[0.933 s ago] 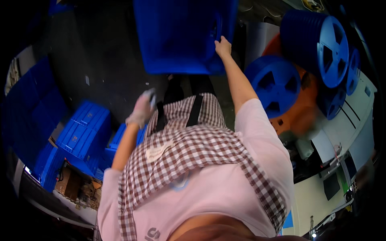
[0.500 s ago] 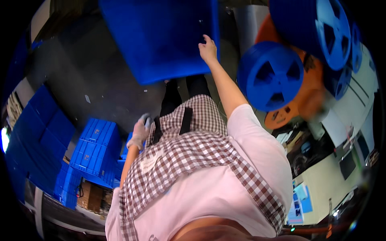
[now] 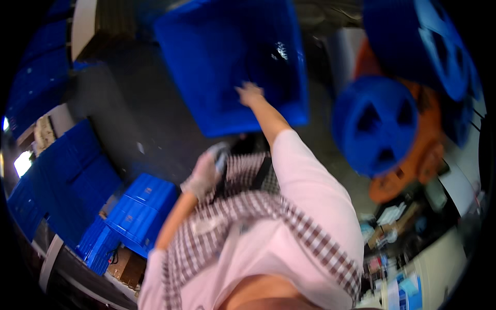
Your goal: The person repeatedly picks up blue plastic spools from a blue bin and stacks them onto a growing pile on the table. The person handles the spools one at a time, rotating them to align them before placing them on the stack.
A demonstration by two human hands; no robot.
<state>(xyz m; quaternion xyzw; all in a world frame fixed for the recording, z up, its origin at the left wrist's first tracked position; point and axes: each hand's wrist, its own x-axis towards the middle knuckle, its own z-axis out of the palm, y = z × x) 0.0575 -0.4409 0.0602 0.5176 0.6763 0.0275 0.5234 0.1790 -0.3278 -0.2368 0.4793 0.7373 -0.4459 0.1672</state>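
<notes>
In front of me stands a large, deep blue plastic bin (image 3: 227, 121), its opening facing up toward me. My bare right hand (image 3: 250, 94) reaches over it with fingers apart and nothing visible in them; whether it touches the bin is unclear. Down by my checked apron (image 3: 191, 245) is my left hand (image 3: 205, 168), in a pale glove. Something grey-blue shows at its fingers, and blur hides whether that is glove or a held item.
At the right, large blue reels (image 3: 375, 125) with cut-out openings stand by orange ones (image 3: 400, 178). Stacked blue crates (image 3: 142, 209) are at the lower left, with a cardboard box (image 3: 126, 268) beneath. A cluttered worktop (image 3: 434, 274) lies at the lower right.
My right hand has moved from near the bin's right side to farther left over its inside. The left hand has swung forward from my side. The whole view has shifted, showing more of the bin.
</notes>
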